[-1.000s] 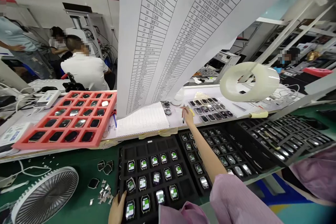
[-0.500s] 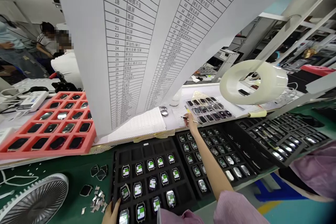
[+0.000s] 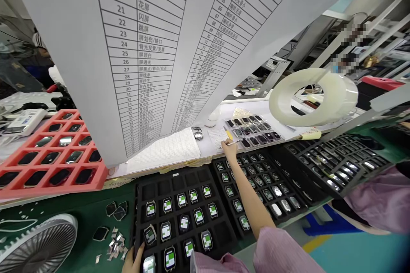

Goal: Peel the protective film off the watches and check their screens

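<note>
My right hand (image 3: pixel 229 150) is closed around a slim pen (image 3: pixel 236 141), over a small handwritten sheet (image 3: pixel 217 137) on the white shelf. At the lower left, my left hand (image 3: pixel 133 260) grips the left edge of a black tray (image 3: pixel 162 187), its lower part cut off by the frame. Smartwatch bodies without straps sit in the tray's pockets, most with green-and-white screens; one watch (image 3: pixel 150 234) lies tilted near my left fingers. A second black tray (image 3: pixel 221 192) of watches runs under my right forearm.
A hanging printed list (image 3: pixel 185 51) blocks the upper middle. Left are a red foam tray (image 3: pixel 104 175), a fan (image 3: pixel 38 243) and loose metal pieces (image 3: pixel 117 243). A clear tray (image 3: pixel 259 130) of watches and a tape roll (image 3: pixel 339 98) are right. Another person's sleeve (image 3: pixel 378 200) shows.
The view has shifted closer to the hanging list. My right hand has turned slightly over the sheet, still with the pen. My left hand stays at the tray edge.
</note>
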A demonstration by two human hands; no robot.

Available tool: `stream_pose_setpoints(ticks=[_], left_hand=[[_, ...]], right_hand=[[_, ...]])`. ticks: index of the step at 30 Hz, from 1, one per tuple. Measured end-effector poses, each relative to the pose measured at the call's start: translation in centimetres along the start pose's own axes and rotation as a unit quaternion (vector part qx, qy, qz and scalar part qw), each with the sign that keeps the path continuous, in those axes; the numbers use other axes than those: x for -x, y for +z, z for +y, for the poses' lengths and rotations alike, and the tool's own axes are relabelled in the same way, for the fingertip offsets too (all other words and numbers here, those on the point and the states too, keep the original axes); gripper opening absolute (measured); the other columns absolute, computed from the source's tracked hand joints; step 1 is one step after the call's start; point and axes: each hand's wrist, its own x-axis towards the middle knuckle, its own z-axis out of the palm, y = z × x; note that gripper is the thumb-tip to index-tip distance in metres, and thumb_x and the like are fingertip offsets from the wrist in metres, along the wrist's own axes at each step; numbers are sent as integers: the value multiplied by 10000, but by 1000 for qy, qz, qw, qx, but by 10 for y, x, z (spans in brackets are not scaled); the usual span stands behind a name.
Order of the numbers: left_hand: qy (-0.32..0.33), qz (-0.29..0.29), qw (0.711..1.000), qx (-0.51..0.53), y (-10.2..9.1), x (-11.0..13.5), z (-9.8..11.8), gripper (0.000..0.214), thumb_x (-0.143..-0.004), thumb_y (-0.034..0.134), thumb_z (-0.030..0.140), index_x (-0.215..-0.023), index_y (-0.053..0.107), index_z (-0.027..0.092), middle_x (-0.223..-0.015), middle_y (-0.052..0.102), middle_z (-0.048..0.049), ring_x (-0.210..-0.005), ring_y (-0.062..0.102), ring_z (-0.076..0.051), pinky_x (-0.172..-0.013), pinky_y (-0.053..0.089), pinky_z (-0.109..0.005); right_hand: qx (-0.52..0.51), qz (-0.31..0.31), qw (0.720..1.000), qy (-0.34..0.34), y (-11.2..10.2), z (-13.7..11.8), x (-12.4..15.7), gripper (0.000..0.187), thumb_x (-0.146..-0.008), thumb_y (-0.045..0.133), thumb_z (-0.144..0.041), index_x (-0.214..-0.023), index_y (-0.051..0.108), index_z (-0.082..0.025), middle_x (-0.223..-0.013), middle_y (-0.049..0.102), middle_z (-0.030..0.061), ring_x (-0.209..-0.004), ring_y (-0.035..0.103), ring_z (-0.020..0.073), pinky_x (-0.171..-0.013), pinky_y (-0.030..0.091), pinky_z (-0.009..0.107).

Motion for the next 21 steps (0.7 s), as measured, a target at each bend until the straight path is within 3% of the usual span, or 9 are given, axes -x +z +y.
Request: stream_pose_setpoints(ticks=[7,13,21], left_hand=[[-39,-52,998,-9,0,0,8,771,-814,276,589,-1359,444,71,-1466,379,-183,-1354,349,-342,-1058,387,-455],[-52,-21,998,24,1,1,9,764,-809,266,581,-1348,448,71,-1425,445,-178,-1340,374,-343,-1054,394,-457],[-42,-24,999,0,1,-1,6,703,-813,308,566,-1309,502,106,-1388,497,-154,-1298,440,-331,-1010,446,-433]], right_hand=[[16,4,1000,-13,2,2,0,248,-632,487,-264,-453,317,-244,-426,325,-71,-503,337,118,-550,331,251],[21,10,1000,-13,3,5,-1,243,-650,479,-261,-464,324,-244,-432,316,-71,-508,336,120,-551,327,250],[19,14,1000,-19,3,4,-1,237,-639,467,-253,-460,312,-248,-434,309,-70,-510,330,121,-548,327,254]])
